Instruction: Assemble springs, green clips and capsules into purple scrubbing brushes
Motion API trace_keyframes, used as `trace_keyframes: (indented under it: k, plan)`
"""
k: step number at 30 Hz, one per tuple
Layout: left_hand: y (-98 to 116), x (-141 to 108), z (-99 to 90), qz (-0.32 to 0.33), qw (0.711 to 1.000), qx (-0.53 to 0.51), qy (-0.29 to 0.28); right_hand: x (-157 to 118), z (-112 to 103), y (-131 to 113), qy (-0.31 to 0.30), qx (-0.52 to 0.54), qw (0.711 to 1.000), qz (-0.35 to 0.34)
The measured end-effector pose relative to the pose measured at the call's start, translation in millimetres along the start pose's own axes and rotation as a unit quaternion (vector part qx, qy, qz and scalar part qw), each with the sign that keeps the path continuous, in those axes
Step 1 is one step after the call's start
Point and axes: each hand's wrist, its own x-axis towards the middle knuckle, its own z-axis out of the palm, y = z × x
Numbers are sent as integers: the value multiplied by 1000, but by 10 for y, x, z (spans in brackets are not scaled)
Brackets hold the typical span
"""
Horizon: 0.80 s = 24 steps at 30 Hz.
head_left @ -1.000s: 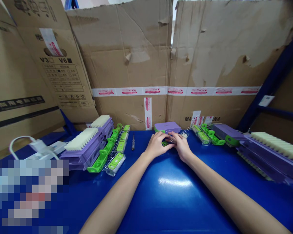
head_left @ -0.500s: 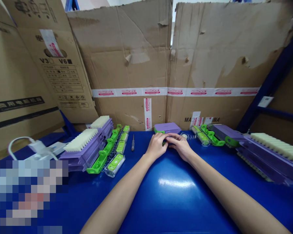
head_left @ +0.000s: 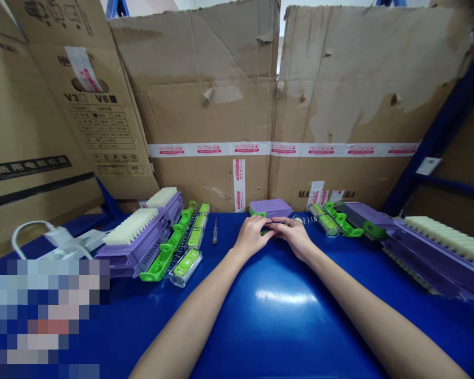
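My left hand [head_left: 253,235] and my right hand [head_left: 293,235] meet over the far middle of the table, fingers bent and fingertips together. A small green plastic piece [head_left: 265,230] shows between them, mostly hidden by the fingers. Thin coiled wire, like a spring, appears at my right fingers, but I cannot tell whether it is held. Just behind the hands is a purple plastic housing [head_left: 272,207] with a green end. Metal coil springs [head_left: 310,220] lie to the right of my right hand.
On the left stand purple brush units [head_left: 142,250], green brackets [head_left: 161,260], clear-and-green cases [head_left: 186,267] and a screwdriver [head_left: 215,232]. Similar cases [head_left: 327,221], brackets [head_left: 345,223] and brush units [head_left: 438,252] line the right. Cardboard [head_left: 205,105] walls the back; a white plug [head_left: 63,239] sits left.
Both hands stay in the same place. The right fingers have shifted slightly against the left ones, and coiled wire shows more plainly over the right fingers.
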Motion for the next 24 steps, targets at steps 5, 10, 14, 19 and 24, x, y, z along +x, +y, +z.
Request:
trace_keyframes:
  k: [5, 10, 14, 19, 24]
  plan:
    - [7, 6, -7, 4, 999, 29, -14, 6, 27, -13, 23, -9, 1000, -6]
    - [-3, 3, -2, 7, 999, 45, -18, 17, 40, 2, 39, -30, 999, -20]
    - [-20, 2, 5, 4, 999, 47, -25, 23, 28, 13, 44, -44, 998, -27]
    - [-12, -9, -5, 22, 997, 68, -32, 8, 17, 8, 15, -33, 999, -26]
    - [13, -17, -30, 53, 991, 114, -46, -22, 38, -5, 11, -32, 999, -41]
